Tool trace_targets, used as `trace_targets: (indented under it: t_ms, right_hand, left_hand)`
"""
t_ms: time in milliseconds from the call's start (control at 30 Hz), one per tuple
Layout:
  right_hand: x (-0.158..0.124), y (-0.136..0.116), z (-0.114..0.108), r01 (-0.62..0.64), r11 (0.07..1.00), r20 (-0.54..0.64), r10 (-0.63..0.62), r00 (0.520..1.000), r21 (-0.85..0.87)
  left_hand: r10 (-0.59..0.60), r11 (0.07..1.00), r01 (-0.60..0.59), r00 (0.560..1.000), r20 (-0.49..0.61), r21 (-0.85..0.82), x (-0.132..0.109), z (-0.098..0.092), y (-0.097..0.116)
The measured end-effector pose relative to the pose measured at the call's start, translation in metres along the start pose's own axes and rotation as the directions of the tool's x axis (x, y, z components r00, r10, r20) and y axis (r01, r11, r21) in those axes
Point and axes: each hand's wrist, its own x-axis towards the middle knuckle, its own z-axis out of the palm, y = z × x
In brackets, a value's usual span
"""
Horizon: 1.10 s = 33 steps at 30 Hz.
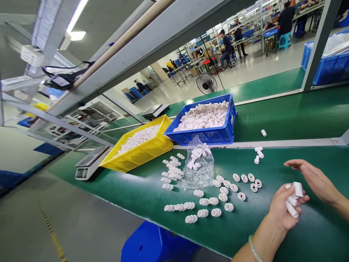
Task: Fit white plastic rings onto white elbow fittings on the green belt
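Observation:
Several short white plastic pipe fittings (292,209) are held in my left hand (279,207), its fingers curled around them above the right part of the table. My right hand (317,178) is just beyond it to the right, with fingers stretched out and nothing in them. Left of my hands, more white fittings (216,212) lie in short rows and pairs on the green tabletop. Behind those rows, a clear plastic bag (200,174) lies with several fittings on or in it. A few loose fittings (259,152) lie farther back, beyond my left hand.
A blue bin (201,137) and a yellow bin (144,153), both full of white fittings, stand at the back. A digital scale (88,163) sits left of the yellow bin. Below the front edge is a blue stool (152,243). A metal beam (131,54) crosses overhead.

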Motion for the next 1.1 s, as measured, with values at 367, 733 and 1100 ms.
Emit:
trace_targets:
  t_ms: [367, 733, 1100]
  right_hand:
    - [0.096, 0.011, 0.056, 0.59, 0.683, 0.431, -0.418, 0.8, -0.431]
    - [0.063, 0.014, 0.033, 0.363, 0.866, 0.159, -0.327, 0.932, -0.344]
    - [-0.025, 0.008, -0.011, -0.234, 0.938, -0.009, 0.244, 0.97, 0.257]
  left_hand:
    - [-0.049, 0.995, 0.031, 0.981, 0.189, 0.094, -0.003, -0.002, -0.002]
    - [0.014, 1.0, -0.013, 0.994, 0.113, -0.014, -0.009, 0.005, 0.005]
    - [0.112, 0.983, -0.12, 0.992, 0.061, 0.139, -0.006, 0.006, 0.005]
